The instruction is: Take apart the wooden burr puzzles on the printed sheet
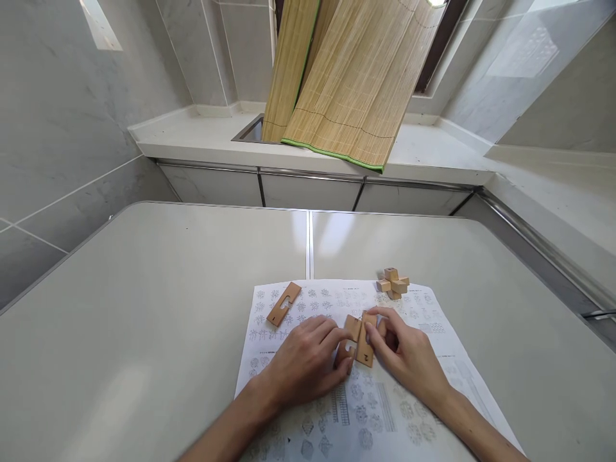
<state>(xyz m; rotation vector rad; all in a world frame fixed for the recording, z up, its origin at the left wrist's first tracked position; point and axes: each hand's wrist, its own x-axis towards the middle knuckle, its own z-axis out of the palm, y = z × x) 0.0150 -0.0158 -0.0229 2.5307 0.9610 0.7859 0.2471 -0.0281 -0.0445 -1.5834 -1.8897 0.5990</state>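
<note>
Both hands are down on the printed sheet that lies near the front edge of the table. The left hand has its fingers curled around one notched wooden piece, thumb and fingertips pinching it from the left. The right hand grips a second notched piece between thumb and forefinger, and the two pieces touch each other between the hands, over the middle of the sheet. A third flat piece with a slot lies loose near the sheet's far left corner, well apart from the hands. An assembled wooden cross puzzle sits at the sheet's far edge, toward the right. Beyond the table, a bamboo mat leans over the counter by the sink.
</note>
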